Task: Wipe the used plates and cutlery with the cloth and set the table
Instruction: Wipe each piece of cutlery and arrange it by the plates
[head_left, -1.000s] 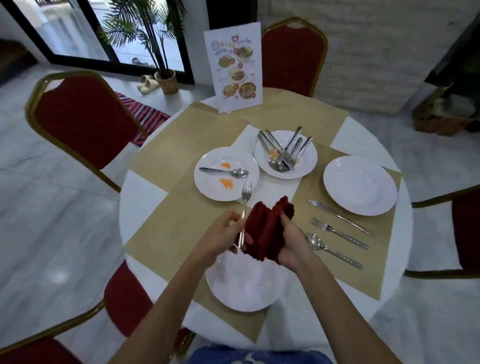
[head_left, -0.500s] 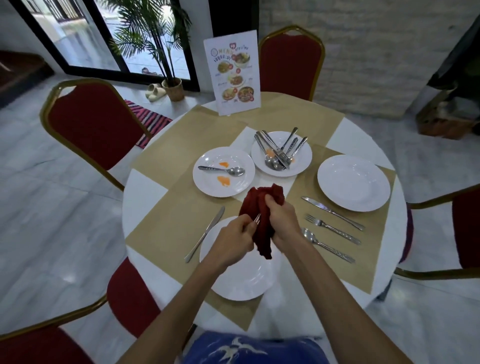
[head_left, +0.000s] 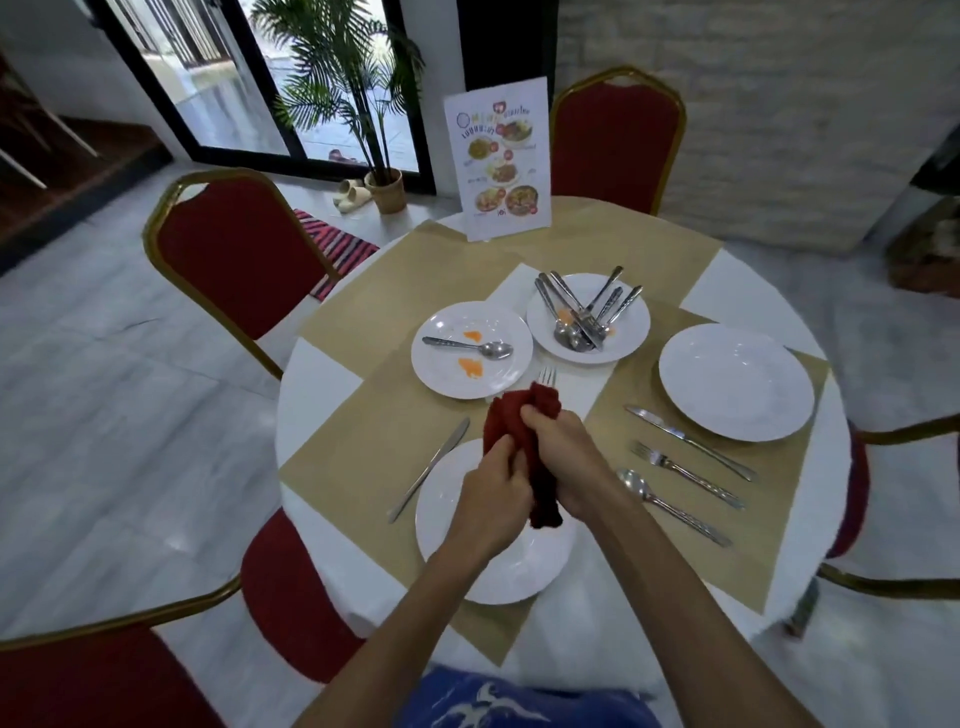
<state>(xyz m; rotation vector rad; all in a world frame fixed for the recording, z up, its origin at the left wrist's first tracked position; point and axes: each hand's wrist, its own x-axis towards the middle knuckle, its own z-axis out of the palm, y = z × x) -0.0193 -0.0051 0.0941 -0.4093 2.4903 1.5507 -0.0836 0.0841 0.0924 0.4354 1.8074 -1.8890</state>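
Round tabletop (head_left: 332, 374) | my right hand (head_left: 566, 457) clamps cloth (head_left: 519, 431) round fork (head_left: 546, 375), tines pointing away | left hand (head_left: 493, 488) fingers pinch its near end, handle hidden.

You have 1 view only, from the camera on your head. It looks forward and steeply down over the round table (head_left: 332, 374), close above both forearms at bottom centre; chairs and floor fill the frame's wide-angle edges.
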